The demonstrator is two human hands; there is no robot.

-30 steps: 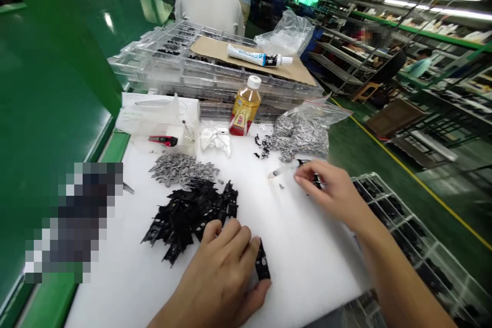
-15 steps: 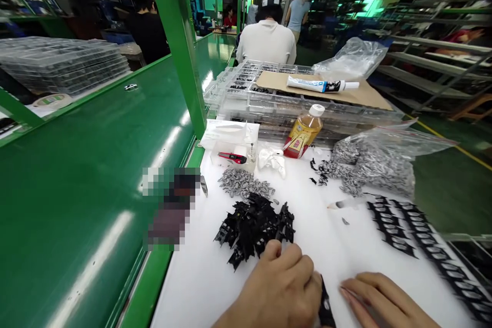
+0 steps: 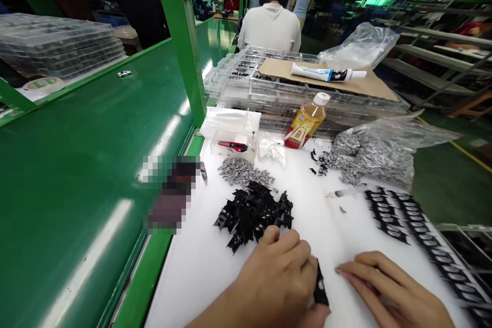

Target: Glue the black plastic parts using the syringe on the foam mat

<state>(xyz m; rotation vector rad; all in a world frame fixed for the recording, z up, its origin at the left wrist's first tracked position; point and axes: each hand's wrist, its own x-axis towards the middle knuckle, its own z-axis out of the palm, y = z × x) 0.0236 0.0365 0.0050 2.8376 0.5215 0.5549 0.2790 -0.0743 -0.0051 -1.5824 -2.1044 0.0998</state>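
My left hand (image 3: 277, 272) is closed, its fingers curled round a black plastic part (image 3: 321, 289) that sticks out on the right side. Just beyond its knuckles lies a pile of black plastic parts (image 3: 251, 212). To the right, my right hand (image 3: 390, 287) hovers low over the white tabletop (image 3: 200, 277), thumb and fingers pinched together. A tiny greyish speck shows at those fingertips, too small to name. Behind the black pile spreads a heap of small grey pieces (image 3: 242, 171). One loose grey piece (image 3: 343, 209) rests beyond my right hand.
Rows of black parts (image 3: 388, 220) line the right side. Farther back stand a bag of grey pieces (image 3: 380, 159), a drink bottle (image 3: 305, 120), a red cutter (image 3: 232, 146) and stacked clear trays (image 3: 269, 95) topped by a glue tube (image 3: 326, 73). A green post (image 3: 180, 36) rises at left.
The whole view has shifted, so the table things sit higher in the picture. My right hand's pinched fingertips show more clearly; the left keeps hold of the black part.
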